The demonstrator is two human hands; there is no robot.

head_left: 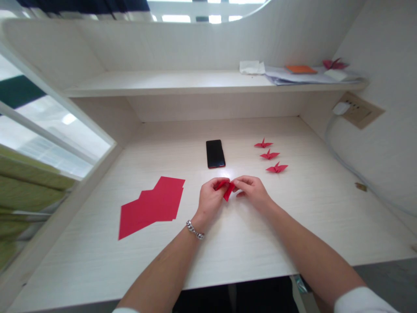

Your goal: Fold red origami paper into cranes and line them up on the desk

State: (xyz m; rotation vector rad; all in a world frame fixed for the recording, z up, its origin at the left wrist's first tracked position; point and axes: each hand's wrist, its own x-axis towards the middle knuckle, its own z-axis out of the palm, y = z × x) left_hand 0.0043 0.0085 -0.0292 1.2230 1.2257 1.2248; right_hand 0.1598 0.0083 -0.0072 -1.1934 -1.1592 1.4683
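Between my two hands is a small piece of folded red paper [229, 191], held just above the desk. My left hand [213, 198] grips its left side, thumb and fingers pressed together. On the other side, my right hand [252, 190] pinches the paper's right edge with thumb and forefinger. Part of the paper is hidden behind the fingers. Three finished red paper cranes, the nearest being a crane [277, 168], stand in a column beyond my right hand. Overlapping red paper sheets [156, 202] lie flat to the left of my left hand.
A black phone [215, 154] lies beyond my hands. The shelf [156, 82] above bears papers [276, 74], an orange piece [301, 69] and another red folded figure [335, 64]. At right, a white cable [339, 156] runs down from a wall socket [365, 111].
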